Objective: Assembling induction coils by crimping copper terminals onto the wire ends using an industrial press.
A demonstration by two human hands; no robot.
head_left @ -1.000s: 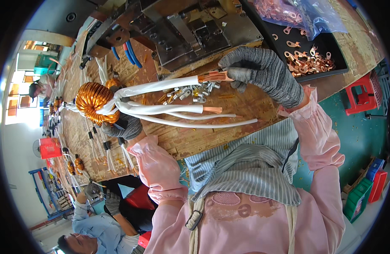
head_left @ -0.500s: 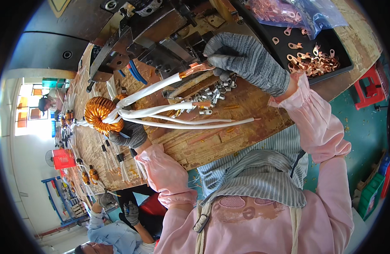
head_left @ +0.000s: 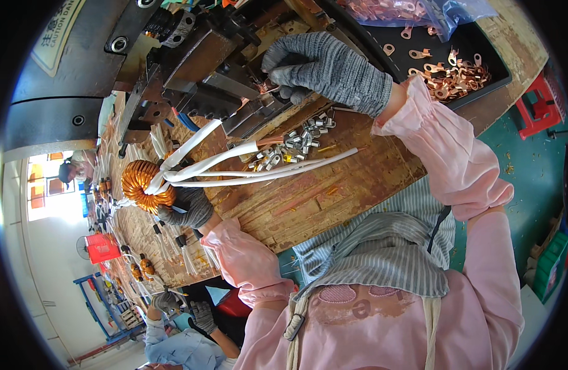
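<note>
Listing left to right. One copper-wound toroidal coil (head_left: pixel 147 185), above the left part of the table (head_left: pixel 284 225); left gloved hand (head_left: pixel 191 208) closed on its lower right side. White leads from it: upper lead (head_left: pixel 194 145), end inside the dark metal press (head_left: pixel 200 52) on the table's far side; middle lead (head_left: pixel 219 161), copper tip bared; two thinner leads (head_left: pixel 308 168) below. Right gloved hand (head_left: pixel 327 68), grip pinching a copper piece (head_left: pixel 267 87) at the press. Stage, as judged: middle lead stripped, no lug on it yet; upper joint hidden. Loose silver ferrules (head_left: pixel 305 139) near the press. Copper ring lugs (head_left: pixel 453 81) in a black tray (head_left: pixel 492 83), toward the right end. Room: wood between thinner leads and front edge; press tight around the right fingertips.
</note>
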